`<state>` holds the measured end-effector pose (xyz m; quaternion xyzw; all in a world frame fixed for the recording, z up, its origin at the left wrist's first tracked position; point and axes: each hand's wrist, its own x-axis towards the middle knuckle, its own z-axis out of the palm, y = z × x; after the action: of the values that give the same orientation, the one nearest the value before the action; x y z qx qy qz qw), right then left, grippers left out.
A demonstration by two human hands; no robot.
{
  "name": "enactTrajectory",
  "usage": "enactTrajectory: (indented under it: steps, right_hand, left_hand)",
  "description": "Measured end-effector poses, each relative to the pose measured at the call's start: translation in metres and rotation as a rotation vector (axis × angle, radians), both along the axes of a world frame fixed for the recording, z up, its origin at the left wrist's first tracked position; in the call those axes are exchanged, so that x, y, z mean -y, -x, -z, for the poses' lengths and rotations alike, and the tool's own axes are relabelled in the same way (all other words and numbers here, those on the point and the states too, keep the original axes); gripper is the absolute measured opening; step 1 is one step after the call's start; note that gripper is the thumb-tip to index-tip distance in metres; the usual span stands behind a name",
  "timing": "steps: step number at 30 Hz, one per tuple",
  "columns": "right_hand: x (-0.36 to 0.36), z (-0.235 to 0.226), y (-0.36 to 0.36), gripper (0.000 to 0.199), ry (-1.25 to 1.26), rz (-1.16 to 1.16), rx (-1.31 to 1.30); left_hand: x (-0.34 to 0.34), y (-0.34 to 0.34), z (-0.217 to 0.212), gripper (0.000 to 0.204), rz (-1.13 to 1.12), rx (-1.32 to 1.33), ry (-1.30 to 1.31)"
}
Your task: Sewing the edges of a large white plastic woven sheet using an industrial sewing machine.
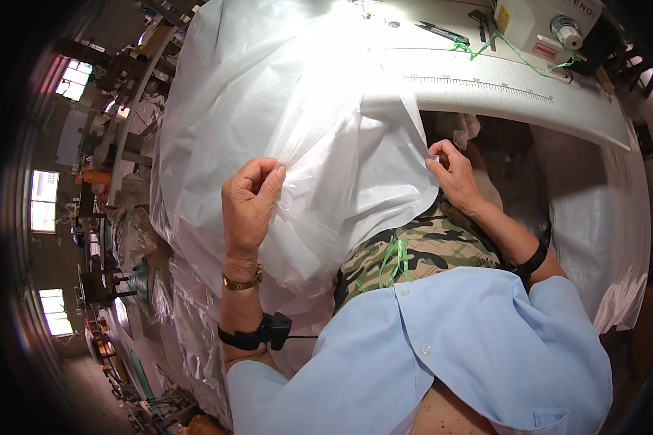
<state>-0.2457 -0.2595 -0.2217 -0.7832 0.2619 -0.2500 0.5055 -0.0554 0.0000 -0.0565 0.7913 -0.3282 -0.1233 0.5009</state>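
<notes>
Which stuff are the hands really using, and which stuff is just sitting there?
In use:
- clear plastic sheet, pinched by left hand and right hand

Just sitting there:
- sewing machine
- green thread
- dark tools on the white table
- camouflage cloth on the lap

Bright windows (44, 201), cluttered workshop tables (134, 94)
</notes>
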Motion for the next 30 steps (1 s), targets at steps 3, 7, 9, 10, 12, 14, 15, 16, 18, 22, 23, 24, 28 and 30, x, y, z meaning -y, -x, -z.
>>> enactTrajectory:
  steps: [3, 7, 9, 10, 12, 14, 15, 16, 18, 22, 23, 24, 28, 30]
  right_hand:
    - [-0.005, -0.015, 0.007, 0.016, -0.152, -0.175, 0.002]
    - [-0.032, -0.074, 0.02, 0.013, -0.355, -0.358, 0.107]
    - [-0.036, -0.088, 0.021, 0.01, -0.492, -0.418, 0.201]
    - [-0.039, -0.095, 0.02, 0.01, -0.491, -0.426, 0.204]
    - [-0.051, -0.107, 0.015, 0.01, -0.522, -0.494, 0.225]
    - [-0.064, -0.098, 0.008, 0.012, -0.583, -0.508, 0.255]
    - [-0.067, -0.093, 0.005, 0.012, -0.587, -0.508, 0.252]
    - [-0.069, -0.091, 0.004, 0.013, -0.592, -0.508, 0.249]
    - [-0.072, -0.092, 0.007, 0.013, -0.576, -0.473, 0.268]
    - [-0.059, -0.107, 0.019, 0.016, -0.529, -0.459, 0.256]
    - [-0.054, -0.117, 0.023, 0.017, -0.46, -0.44, 0.166]
    - [-0.052, -0.122, 0.022, 0.017, -0.46, -0.44, 0.165]
    - [-0.052, -0.132, 0.013, 0.015, -0.25, -0.496, 0.065]
    - [-0.058, -0.141, 0.006, 0.014, -0.209, -0.571, 0.123]
  left_hand:
    - [0.005, 0.001, -0.008, 0.012, 0.042, 0.075, 0.027]
    - [0.014, 0.014, -0.023, 0.008, 0.19, 0.204, -0.065]
    - [0.026, 0.024, -0.024, 0.006, 0.286, 0.212, -0.06]
    - [0.03, 0.028, -0.024, 0.005, 0.331, 0.215, -0.057]
    - [0.039, 0.038, -0.023, 0.006, 0.376, 0.15, -0.052]
    - [0.044, 0.042, -0.012, 0.007, 0.401, 0.053, -0.036]
    - [0.045, 0.046, -0.01, 0.007, 0.404, 0.056, -0.067]
    - [0.046, 0.05, -0.01, 0.007, 0.408, 0.06, -0.099]
    - [0.045, 0.051, -0.003, 0.007, 0.394, 0.091, -0.078]
    - [0.042, 0.048, -0.002, 0.008, 0.353, 0.13, -0.071]
    - [0.041, 0.047, -0.002, 0.008, 0.351, 0.129, -0.072]
    - [0.041, 0.046, -0.002, 0.008, 0.361, 0.106, -0.09]
    - [0.043, 0.047, 0.007, 0.009, 0.368, -0.035, -0.079]
    - [0.048, 0.049, 0.008, 0.01, 0.38, -0.132, -0.043]
